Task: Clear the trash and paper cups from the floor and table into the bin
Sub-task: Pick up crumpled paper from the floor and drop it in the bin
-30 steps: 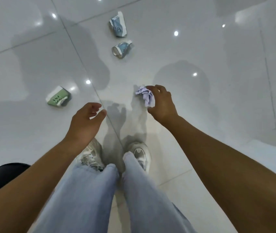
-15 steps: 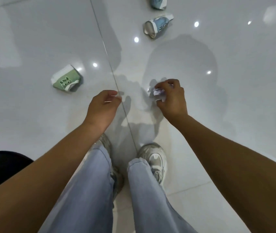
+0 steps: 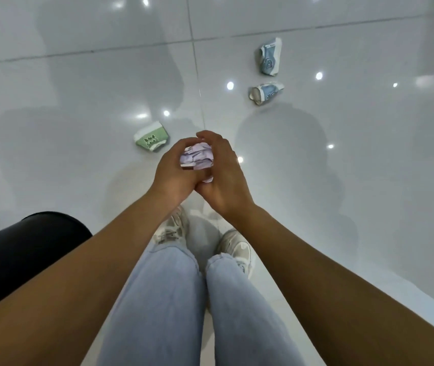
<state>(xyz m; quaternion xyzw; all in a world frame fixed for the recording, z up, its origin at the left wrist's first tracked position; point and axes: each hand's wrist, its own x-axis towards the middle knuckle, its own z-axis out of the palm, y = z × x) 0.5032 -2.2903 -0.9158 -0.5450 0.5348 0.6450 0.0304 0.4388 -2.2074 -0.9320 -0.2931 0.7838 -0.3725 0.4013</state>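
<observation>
A crumpled purple paper cup (image 3: 197,159) sits between both my hands above the floor. My left hand (image 3: 174,173) and my right hand (image 3: 223,178) curl round it from either side, palms meeting below it. On the glossy white floor lie a crushed green paper cup (image 3: 152,140) just left of my hands, a crushed blue cup (image 3: 266,93) farther off to the right, and a second blue cup (image 3: 270,57) beyond that one. No bin is in view.
A black rounded object (image 3: 23,249) stands at my lower left. My legs in light jeans and pale sneakers (image 3: 233,248) stand on the white tiled floor (image 3: 369,154), which spreads out to the right and ahead.
My right hand lifted the purple cup off the floor. My left hand came across and closed on it too. The view tilted up, showing more floor ahead.
</observation>
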